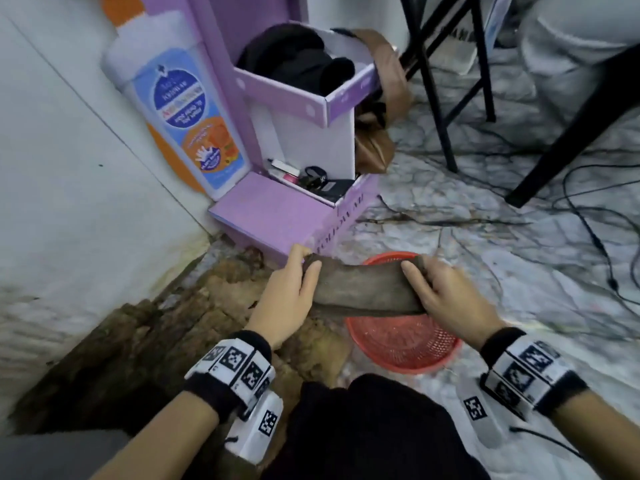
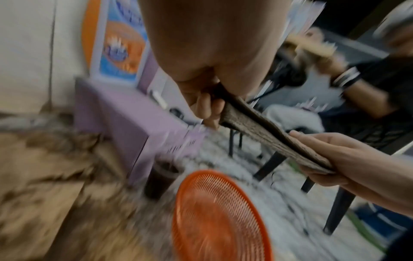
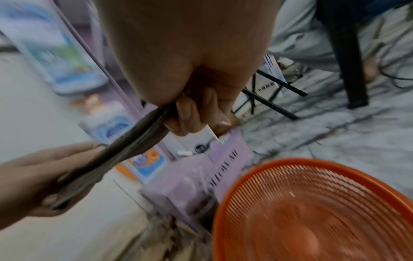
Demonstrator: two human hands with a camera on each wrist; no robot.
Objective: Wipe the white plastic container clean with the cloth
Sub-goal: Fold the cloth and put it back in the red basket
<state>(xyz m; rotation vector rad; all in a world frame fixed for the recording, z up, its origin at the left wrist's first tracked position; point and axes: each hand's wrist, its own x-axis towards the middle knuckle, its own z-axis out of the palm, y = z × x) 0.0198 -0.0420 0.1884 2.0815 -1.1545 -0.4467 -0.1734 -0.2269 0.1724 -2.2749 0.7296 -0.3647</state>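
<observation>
Stretching between both hands, the brown cloth is pinched at its ends by the left hand and right hand, above a red mesh basket; no white container can be made out, perhaps hidden.

Black wristbands with checkered markers

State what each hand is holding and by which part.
Both hold one brown-grey cloth, stretched above the red basket: the left hand grips its left end, the right hand its right end.
</observation>
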